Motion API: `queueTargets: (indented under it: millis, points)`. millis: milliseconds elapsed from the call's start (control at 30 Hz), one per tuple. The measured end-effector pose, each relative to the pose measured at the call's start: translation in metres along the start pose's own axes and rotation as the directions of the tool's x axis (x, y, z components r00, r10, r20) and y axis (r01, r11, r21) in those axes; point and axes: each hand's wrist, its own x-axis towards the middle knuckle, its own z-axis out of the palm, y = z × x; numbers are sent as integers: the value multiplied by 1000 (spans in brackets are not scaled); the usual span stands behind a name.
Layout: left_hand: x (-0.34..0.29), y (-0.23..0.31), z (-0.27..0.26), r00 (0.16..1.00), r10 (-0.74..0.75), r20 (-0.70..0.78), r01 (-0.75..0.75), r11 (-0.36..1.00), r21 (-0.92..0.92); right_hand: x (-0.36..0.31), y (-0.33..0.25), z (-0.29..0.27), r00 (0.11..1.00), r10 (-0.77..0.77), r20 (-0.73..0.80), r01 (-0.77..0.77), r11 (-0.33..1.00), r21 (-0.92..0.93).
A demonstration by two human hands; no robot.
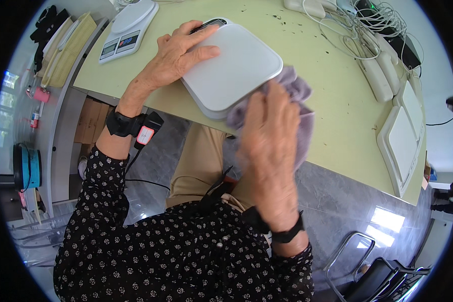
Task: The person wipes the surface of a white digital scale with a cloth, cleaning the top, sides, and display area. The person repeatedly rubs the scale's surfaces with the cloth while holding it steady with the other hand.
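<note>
A white kitchen scale (236,68) with a square platform sits at the front edge of the pale green table, turned at an angle. My left hand (178,53) grips its far left side, thumb and index finger lying on the platform near the dark display. The other fingers curl at that edge. With my right hand (272,136) I press a greyish-purple cloth (304,121) against the scale's near right side. That hand is slightly blurred, and its fingertips are partly lost in the cloth folds.
Another white scale (131,30) stands at the far left of the table (337,136). Tangled white cables (357,30) and power strips (375,78) lie at the far right, near white panels (402,136). Dark crumbs dot the back. A black chair (382,279) stands lower right.
</note>
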Motion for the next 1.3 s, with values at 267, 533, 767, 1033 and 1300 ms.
queueTargets:
  millis: [267,533,767,1033,1300]
  points:
    - [-1,1,-3,999,51,17,-51,999,-8,-15,-11,-12,999,17,40,-28,947,319]
    - [-2,-4,-2,999,42,23,-42,999,16,11,18,-4,987,153,-47,-137,961,242]
    - [2,-2,-1,999,-19,-34,15,993,-117,-15,-24,8,974,-5,-228,27,995,93]
    - [1,3,-4,999,-37,-16,36,994,-102,17,25,7,984,129,-126,-106,979,174]
    - [2,2,-3,995,-84,-48,80,993,-91,3,-19,7,994,82,-74,-76,994,84]
